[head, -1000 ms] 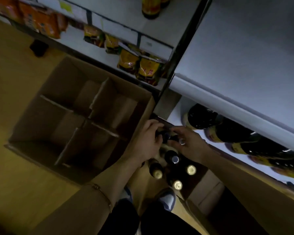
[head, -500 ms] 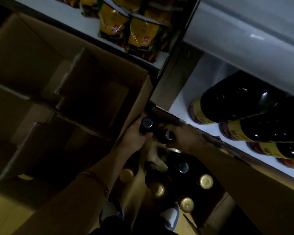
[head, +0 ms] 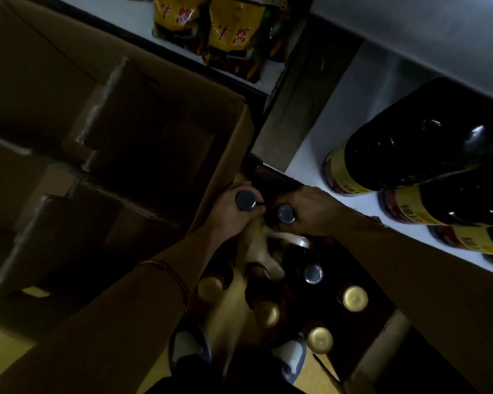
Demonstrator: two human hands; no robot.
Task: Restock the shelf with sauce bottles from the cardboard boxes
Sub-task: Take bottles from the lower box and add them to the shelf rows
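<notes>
My left hand (head: 230,214) grips the neck of a dark sauce bottle (head: 246,200) with a dark cap. Beside it, my right hand (head: 310,211) grips a second dark-capped sauce bottle (head: 286,214). Both bottles are held upright above a cardboard box (head: 382,334) at my feet, which holds several more bottles, most with gold caps (head: 353,298). To the right lies the white bottom shelf (head: 310,166), where large dark bottles with yellow labels (head: 416,143) stand in a row.
A big empty cardboard box with dividers (head: 111,155) fills the left side, touching my left hand. Yellow sauce pouches (head: 228,32) stand on the neighbouring shelf at the top. A dark upright post (head: 293,109) separates the two shelf bays. My shoes (head: 291,356) show below.
The view has dropped and closed in on the boxes. Both hands have taken hold of bottle necks and raised the two bottles a little out of the box.
</notes>
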